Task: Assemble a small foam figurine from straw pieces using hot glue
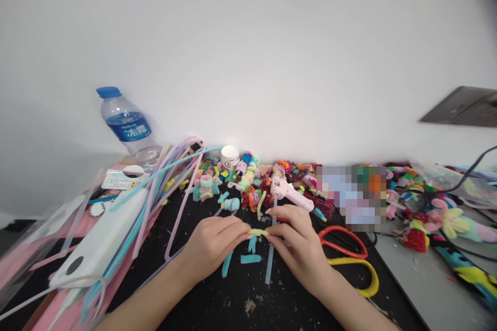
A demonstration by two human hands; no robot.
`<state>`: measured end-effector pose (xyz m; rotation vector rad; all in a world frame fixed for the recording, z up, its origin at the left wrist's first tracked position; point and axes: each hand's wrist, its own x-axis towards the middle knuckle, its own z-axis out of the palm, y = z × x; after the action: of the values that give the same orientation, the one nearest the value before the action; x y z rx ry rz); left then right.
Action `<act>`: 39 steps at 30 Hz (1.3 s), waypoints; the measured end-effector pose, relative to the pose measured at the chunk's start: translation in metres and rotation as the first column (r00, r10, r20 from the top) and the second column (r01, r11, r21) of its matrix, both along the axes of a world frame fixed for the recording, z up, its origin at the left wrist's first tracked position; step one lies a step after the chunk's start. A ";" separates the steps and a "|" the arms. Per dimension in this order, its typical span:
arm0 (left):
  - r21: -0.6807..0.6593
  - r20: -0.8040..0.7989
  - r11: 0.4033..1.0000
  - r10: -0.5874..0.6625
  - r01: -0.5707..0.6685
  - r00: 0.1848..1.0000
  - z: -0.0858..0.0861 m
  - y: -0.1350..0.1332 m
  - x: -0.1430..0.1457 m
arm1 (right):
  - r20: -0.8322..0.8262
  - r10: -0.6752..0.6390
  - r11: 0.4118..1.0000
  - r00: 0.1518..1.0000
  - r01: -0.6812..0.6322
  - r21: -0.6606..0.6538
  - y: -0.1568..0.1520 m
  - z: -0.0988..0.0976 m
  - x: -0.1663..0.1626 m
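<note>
A short piece of yellow pipe cleaner is stretched between my two hands, slightly arched. My left hand pinches one end of it and my right hand pinches the other. Below it on the black mat lie cut blue pipe cleaner pieces. A pink hot glue gun rests just beyond my right hand, and its clear glue stick runs down past the fingers. Another yellow piece and a striped fuzzy roll lie behind my hands.
Scissors with red and yellow handles lie right of my right hand. Long pastel pipe cleaners, a white power bank-like slab and a water bottle are at left. Fuzzy figures line the wall; a cable hangs at right.
</note>
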<state>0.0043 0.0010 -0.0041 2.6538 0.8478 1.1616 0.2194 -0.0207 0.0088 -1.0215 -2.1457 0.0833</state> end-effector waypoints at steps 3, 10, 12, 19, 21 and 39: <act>0.007 -0.001 1.000 -0.004 0.004 1.000 0.002 0.000 0.000 | -0.001 -0.008 1.000 1.000 0.008 0.009 0.000 0.001 -0.001; 0.017 -0.005 1.000 0.023 -0.023 1.000 0.002 -0.002 0.001 | 0.007 -0.017 1.000 1.000 0.017 0.005 0.000 -0.001 0.000; 0.018 -0.007 0.999 0.028 -0.028 1.000 0.001 -0.002 0.002 | 0.003 -0.014 1.000 1.000 0.014 0.003 0.000 -0.001 0.000; 0.001 -0.020 1.000 0.030 -0.030 0.999 0.001 -0.002 0.002 | -0.004 -0.010 1.000 1.000 0.010 0.000 -0.001 0.000 -0.001; 0.000 -0.024 0.999 0.038 -0.038 0.999 0.000 -0.002 0.002 | -0.003 -0.017 1.000 1.000 0.017 0.008 -0.001 0.000 -0.002; -0.020 -0.003 0.999 0.028 -0.028 1.000 0.001 -0.001 0.002 | -0.023 -0.006 1.000 1.000 0.006 -0.007 -0.001 -0.001 -0.001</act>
<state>0.0066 0.0003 -0.0031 2.6366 0.8958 1.1494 0.2186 -0.0221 0.0074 -1.0258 -2.1227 0.0996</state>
